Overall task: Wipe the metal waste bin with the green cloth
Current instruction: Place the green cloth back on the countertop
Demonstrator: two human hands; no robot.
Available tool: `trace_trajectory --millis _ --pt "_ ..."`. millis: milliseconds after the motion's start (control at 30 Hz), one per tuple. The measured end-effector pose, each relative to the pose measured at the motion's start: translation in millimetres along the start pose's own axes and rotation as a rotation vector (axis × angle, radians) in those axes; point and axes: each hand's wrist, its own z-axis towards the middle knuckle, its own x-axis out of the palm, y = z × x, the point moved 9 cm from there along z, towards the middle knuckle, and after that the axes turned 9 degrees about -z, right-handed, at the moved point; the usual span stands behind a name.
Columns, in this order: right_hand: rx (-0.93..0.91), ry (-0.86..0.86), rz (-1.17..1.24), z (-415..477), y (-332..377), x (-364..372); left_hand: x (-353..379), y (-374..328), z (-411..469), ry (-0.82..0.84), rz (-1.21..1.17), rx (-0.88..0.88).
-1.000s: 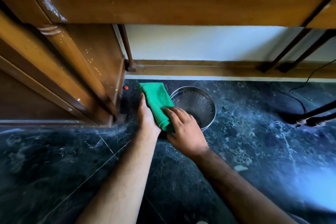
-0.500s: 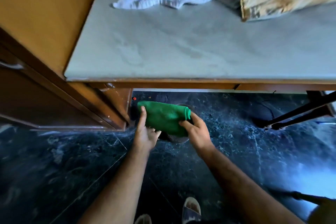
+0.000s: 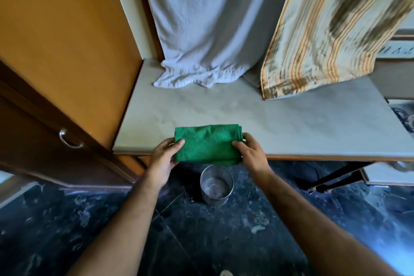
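Note:
A folded green cloth [image 3: 207, 144] is held level at the front edge of a pale stone table top [image 3: 291, 123]. My left hand [image 3: 164, 159] grips its left end and my right hand [image 3: 252, 155] grips its right end. Below the cloth, the metal waste bin [image 3: 216, 185] stands upright on the dark marble floor [image 3: 201, 231], just in front of the table. Its perforated wall and shiny inside show; neither hand touches it.
A wooden cupboard [image 3: 56, 51] with a drawer handle [image 3: 67, 139] stands at the left. A white cloth [image 3: 197, 29] and a striped cloth [image 3: 324, 29] hang onto the table's back. Dark table legs [image 3: 336, 175] and a cable are at the right.
Both hands have lifted the green cloth from the bin on the floor up to the table's front edge. The view has risen from under the table to above it.

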Motion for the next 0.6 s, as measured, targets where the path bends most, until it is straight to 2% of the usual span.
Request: trace_trajectory --millis 133,300,467,600 --pt "0.061 0.010 -0.022 29.3 23.8 -9.7 17.2 -53.6 13.5 -0.038 0.232 0.119" --pt "0.121 -0.001 -0.111 62.6 32.2 -7.1 21.6 -78.2 52.5 -0.032 0.436 0.114" --pt "0.125 -0.158 -0.217 94.4 36.7 -14.7 11.9 -77.8 97.6 -0.067 0.538 0.026" --pt "0.157 -0.234 -0.278 126.7 25.8 -10.6 7.7 -75.5 136.7 -0.083 0.630 0.039"
